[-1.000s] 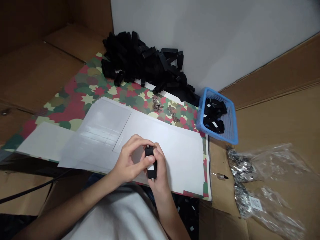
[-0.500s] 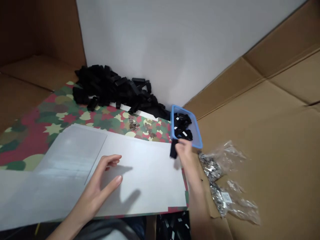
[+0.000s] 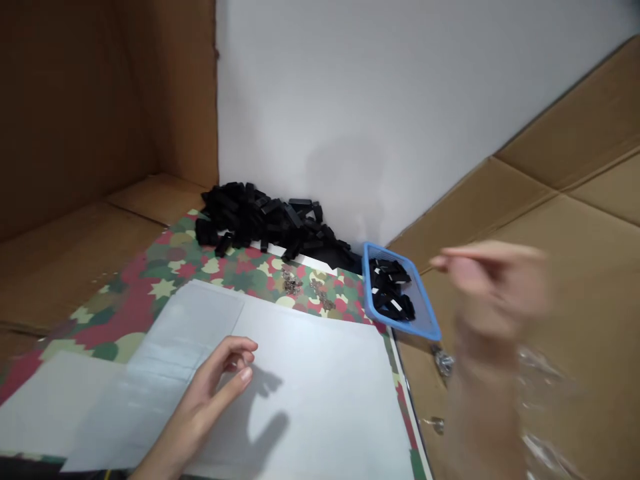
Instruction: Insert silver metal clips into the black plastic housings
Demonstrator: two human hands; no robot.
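My left hand point(image 3: 215, 393) hovers over the white sheet point(image 3: 325, 380), its fingers curved and the thumb apart, with nothing between them. At the right, my right hand point(image 3: 500, 283) is raised beside the blue basket point(image 3: 427, 317) and blurred by motion. Its fingers look curled together; whether anything is in them I cannot make out. Several black rectangular pieces point(image 3: 387, 280), at least one with a white patch, lie in the basket. Small metal bits point(image 3: 291, 283) rest in loose clusters on the camouflage-patterned cloth point(image 3: 185, 253) beyond the sheet.
A heap of black pieces point(image 3: 265, 220) lies against the white wall point(image 3: 350, 100). Cardboard panels point(image 3: 590, 220) stand at left and right. Clear plastic bags point(image 3: 545, 380) lie at right, partly behind my right arm. A translucent sheet point(image 3: 165, 360) covers the left of the white sheet.
My right hand has moved right and up from the basket's near edge; the black piece it held is no longer visible in it. My left hand keeps its pose. The view has shifted.
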